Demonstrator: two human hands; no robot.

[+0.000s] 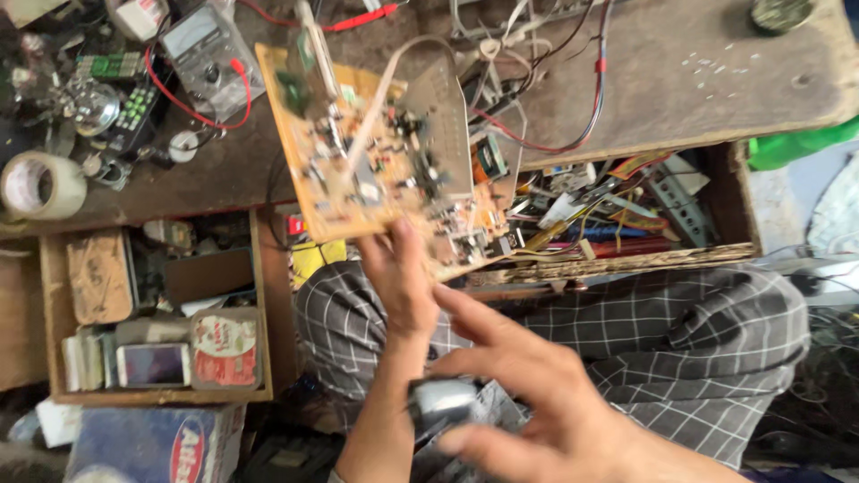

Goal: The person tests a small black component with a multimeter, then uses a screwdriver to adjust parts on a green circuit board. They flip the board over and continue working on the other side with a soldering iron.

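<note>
Here, a roll of tape (pixel 40 186) lies on the surface (pixel 215 170) at far left. The left hand (pixel 398 277) is clamped on the lower edge of a tilted circuit board (pixel 376 156). The right hand (pixel 528 385), fingers spread, touches a blurred silvery object (pixel 443 402).

Tan-orange circuit board (pixel 376 161) dotted with dark parts – red wires (pixel 192 107) on a brown wooden bench (pixel 698 80) – grey trousers (pixel 626 331), white grid check.
</note>
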